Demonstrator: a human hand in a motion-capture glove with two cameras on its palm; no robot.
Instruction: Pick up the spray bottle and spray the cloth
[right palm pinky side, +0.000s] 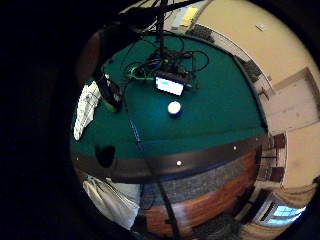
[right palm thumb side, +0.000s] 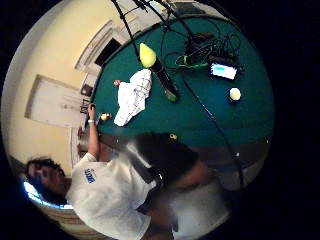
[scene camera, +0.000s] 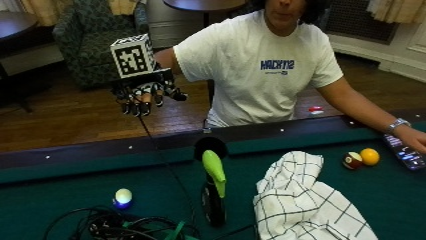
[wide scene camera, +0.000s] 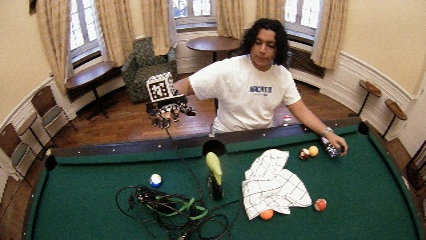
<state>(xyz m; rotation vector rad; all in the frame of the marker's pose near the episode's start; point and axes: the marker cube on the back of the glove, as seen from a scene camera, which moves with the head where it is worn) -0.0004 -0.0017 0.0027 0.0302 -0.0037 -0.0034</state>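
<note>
Outside view: gloved right hand (scene camera: 143, 97) raised in the air on the person's side of the rail, well apart from everything on the tabletop (scene camera: 60, 192); fingers (scene camera: 141, 107) hang relaxed, holding nothing. Spray bottle (scene camera: 213, 187), dark body with yellow-green head, stands upright on the green felt beyond the rail, below and forward of that hand, long axis vertical. Checked cloth (scene camera: 303, 200) lies crumpled just beside the bottle. Bare left hand (scene camera: 413, 140) rests at the far rail, past the cloth.

Wide outside view: spray bottle (wide scene camera: 213, 177) near mid-tabletop, cloth (wide scene camera: 273, 185) beside it; right hand (wide scene camera: 166, 110) is judged the nearer hand.

Thumb-side palm view: bottle (right palm thumb side: 157, 70) and cloth (right palm thumb side: 132, 97) adjacent, distant from the palm.

Little-finger-side palm view: cloth (right palm pinky side: 86, 107) at the felt's edge.
</note>
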